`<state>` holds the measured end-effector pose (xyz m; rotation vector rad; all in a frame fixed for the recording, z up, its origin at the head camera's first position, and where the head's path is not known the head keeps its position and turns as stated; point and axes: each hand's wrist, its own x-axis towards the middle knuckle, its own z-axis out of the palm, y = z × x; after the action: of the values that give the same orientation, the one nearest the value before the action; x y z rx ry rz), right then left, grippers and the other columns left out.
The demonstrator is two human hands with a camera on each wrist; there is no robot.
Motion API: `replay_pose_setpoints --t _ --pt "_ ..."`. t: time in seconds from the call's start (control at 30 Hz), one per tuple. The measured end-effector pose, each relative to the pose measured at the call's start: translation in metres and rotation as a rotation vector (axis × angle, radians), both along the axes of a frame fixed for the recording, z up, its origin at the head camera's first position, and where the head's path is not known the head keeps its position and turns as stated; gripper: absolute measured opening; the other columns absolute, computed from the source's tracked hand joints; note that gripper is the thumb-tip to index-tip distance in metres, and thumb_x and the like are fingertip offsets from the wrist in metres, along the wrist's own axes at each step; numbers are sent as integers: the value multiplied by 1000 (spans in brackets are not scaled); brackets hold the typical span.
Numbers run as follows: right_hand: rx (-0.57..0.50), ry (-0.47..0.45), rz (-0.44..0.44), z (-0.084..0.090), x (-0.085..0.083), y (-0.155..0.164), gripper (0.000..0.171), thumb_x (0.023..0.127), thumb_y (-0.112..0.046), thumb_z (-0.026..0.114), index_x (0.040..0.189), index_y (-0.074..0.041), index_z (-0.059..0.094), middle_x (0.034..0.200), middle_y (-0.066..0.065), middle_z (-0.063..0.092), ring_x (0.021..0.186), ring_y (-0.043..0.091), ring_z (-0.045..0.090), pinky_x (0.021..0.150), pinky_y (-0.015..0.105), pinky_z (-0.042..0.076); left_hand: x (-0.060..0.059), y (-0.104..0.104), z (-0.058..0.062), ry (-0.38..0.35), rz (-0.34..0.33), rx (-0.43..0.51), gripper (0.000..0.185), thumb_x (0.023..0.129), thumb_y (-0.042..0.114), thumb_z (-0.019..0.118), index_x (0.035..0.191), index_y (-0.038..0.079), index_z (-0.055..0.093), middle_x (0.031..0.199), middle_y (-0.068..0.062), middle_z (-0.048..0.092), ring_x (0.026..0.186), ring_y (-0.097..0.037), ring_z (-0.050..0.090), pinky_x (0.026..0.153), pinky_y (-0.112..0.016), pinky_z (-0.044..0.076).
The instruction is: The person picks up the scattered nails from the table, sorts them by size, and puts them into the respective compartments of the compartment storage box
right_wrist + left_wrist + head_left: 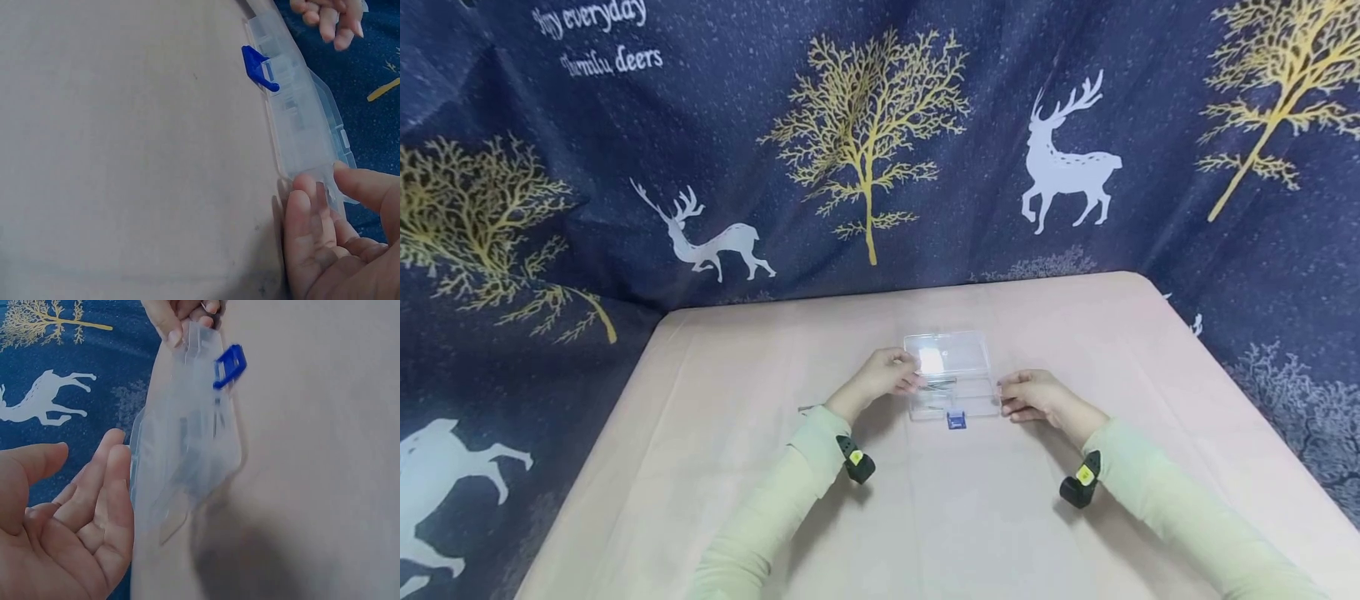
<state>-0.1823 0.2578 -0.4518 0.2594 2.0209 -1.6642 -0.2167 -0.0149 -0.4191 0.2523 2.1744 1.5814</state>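
Right hand [353, 262] on box [297, 119], contents [940, 385] indistinct

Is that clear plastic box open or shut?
Open: its lid is tipped back behind the compartments, and the blue latch at the front is unfastened.

Smooth, glossy plastic box [303, 119]
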Motion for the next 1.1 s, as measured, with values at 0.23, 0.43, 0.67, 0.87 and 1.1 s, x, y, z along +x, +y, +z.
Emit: replay_pose_setpoints --t 0.23,0.43,0.67,0.87,1.1 --pt "7 -8 -6 3 1 1 51 96 -11 53 136 13 33 82 0 66 67 8 64 65 23 58 6 -26 13 144 -27 -93 22 97 8 49 105 -11 56 94 -26 69 85 -41 68 78 -45 58" --pt "-14 -4 -1 5 2 -2 53 96 -10 51 139 13 30 84 0 66 68 8 65 67 23 58 14 -44 20 212 -47 -177 18 95 9 52 103 -7 57 94 -23 68 88 -41 66 80 -45 57" --pt "-18 -5 3 5 3 -3 54 96 -10 52 140 13 29 82 -2 67 68 7 66 66 23 58 25 -63 26 332 -61 -261 14 92 8 56 99 -4 60 92 -16 65 86 -36 63 82 -40 55" --pt "-14 7 -9 5 3 -4 53 96 -11 52 139 12 31 83 -1 67 68 7 66 66 23 58 24 -86 18 429 -47 -376 10 91 9 59 95 1 62 95 -13 66 87 -25 63 85 -39 52" --pt "2 12 -13 4 5 -4 53 96 -11 52 139 11 32 82 -1 67 67 7 65 65 22 58 25 -115 6 325 -21 -368 15 90 3 59 102 -6 60 102 -18 64 84 -25 63 66 -36 58"
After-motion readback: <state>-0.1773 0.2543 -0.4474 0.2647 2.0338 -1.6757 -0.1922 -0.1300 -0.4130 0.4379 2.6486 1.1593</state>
